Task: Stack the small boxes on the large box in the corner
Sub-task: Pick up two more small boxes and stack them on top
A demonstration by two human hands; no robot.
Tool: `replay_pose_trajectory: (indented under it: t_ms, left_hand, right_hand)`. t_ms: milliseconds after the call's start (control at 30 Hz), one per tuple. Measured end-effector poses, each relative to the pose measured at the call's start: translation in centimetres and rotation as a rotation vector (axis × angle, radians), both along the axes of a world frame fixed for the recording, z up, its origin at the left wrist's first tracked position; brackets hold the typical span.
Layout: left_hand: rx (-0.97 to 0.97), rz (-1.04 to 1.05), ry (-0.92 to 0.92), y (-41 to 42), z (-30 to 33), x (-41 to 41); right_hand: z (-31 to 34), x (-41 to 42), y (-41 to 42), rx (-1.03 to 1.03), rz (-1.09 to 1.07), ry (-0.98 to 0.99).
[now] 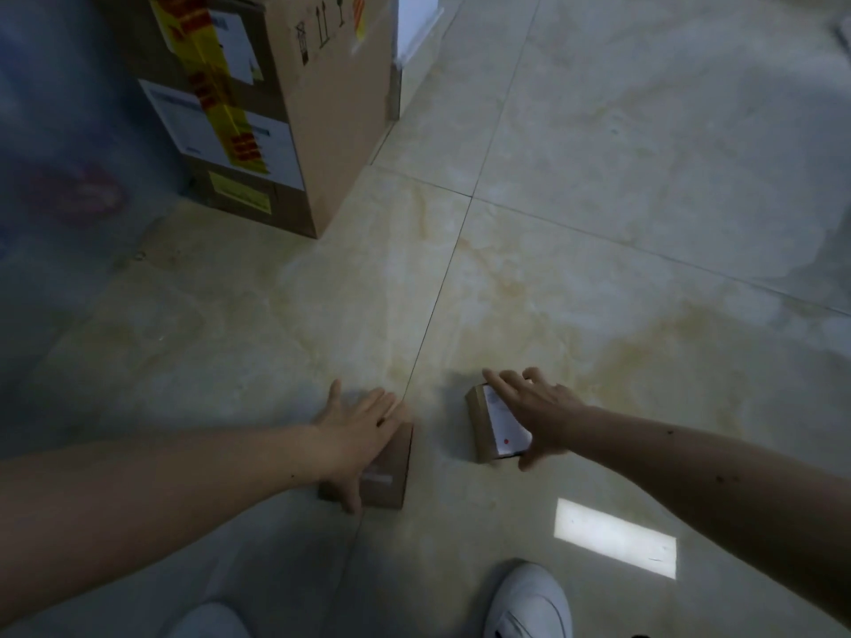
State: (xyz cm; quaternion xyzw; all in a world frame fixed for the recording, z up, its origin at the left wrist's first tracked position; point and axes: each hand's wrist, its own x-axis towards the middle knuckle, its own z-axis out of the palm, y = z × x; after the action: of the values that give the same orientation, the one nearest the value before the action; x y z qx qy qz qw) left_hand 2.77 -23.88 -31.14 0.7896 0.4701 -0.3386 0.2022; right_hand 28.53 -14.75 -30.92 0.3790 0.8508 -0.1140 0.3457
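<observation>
Two small brown cardboard boxes lie on the tiled floor near my feet. My left hand (357, 435) rests spread over the left small box (391, 472), fingers apart, thumb down its near side. My right hand (536, 409) lies over the right small box (490, 425), which has a white label with a red dot; fingers reach across its far end and the thumb sits at its near corner. Whether either hand has closed its grip is unclear. The large cardboard box (294, 108), with yellow tape and white labels, stands in the corner at the upper left.
A white wall base (416, 29) stands right of the large box, a dark blue wall (55, 131) to its left. My white shoes (529, 605) are at the bottom edge. A bright patch of light (614, 538) lies on the floor.
</observation>
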Motion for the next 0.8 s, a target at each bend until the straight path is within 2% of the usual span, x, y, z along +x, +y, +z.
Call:
replay_pose_trajectory:
  t_ms: [100, 200, 333, 800]
  left_hand:
    - [0.067, 0.187, -0.128, 1.7, 0.4, -0.3]
    - [0.053, 0.285, -0.155, 2.8, 0.4, -0.7]
    - [0.081, 0.326, -0.161, 2.6, 0.4, -0.7]
    - [0.155, 0.356, -0.224, 4.1, 0.2, -0.2]
  right_hand:
    - [-0.6, -1.8, -0.4, -0.031, -0.1, 0.138]
    - [-0.6, -3.4, -0.7, -0.064, -0.101, 0.212]
    - [-0.6, -4.3, -0.7, -0.031, -0.079, 0.223]
    - [-1.4, -6.4, -0.1, 0.009, -0.237, 0.316]
